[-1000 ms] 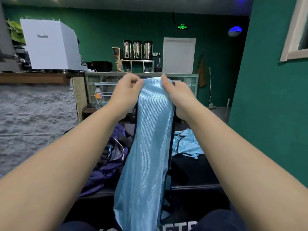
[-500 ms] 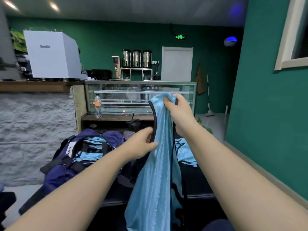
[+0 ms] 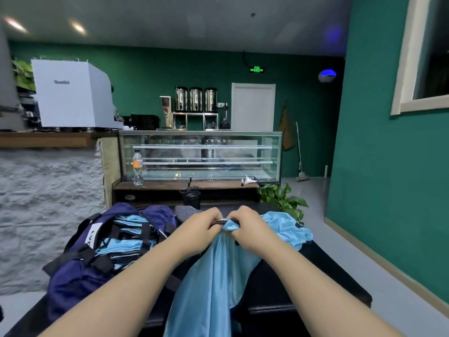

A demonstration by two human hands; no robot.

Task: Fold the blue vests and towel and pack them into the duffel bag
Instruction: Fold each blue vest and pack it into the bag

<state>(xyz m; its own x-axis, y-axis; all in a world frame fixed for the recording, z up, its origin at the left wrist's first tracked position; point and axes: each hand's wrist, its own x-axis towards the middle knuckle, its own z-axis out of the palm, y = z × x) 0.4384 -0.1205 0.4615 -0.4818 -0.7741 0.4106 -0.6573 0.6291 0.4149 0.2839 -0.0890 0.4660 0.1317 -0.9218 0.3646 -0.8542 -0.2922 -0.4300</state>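
With both hands bunched together at the top of a blue vest, I have it hanging straight down toward me — its long axis runs from my knuckles to the bottom edge of the view, over the front of the dark table. My left hand pinches the black-trimmed edge; my right hand grips the cloth just beside it, fingers curled, the two nearly touching. The navy duffel bag lies open to my left with folded blue vests already stacked inside, so the left hand is the nearer one to it. A second crumpled vest waits on the table to the right, just beyond my right hand. I judge the fold is not finished — the cloth hangs long, and it would need halving before it swings left into the bag.
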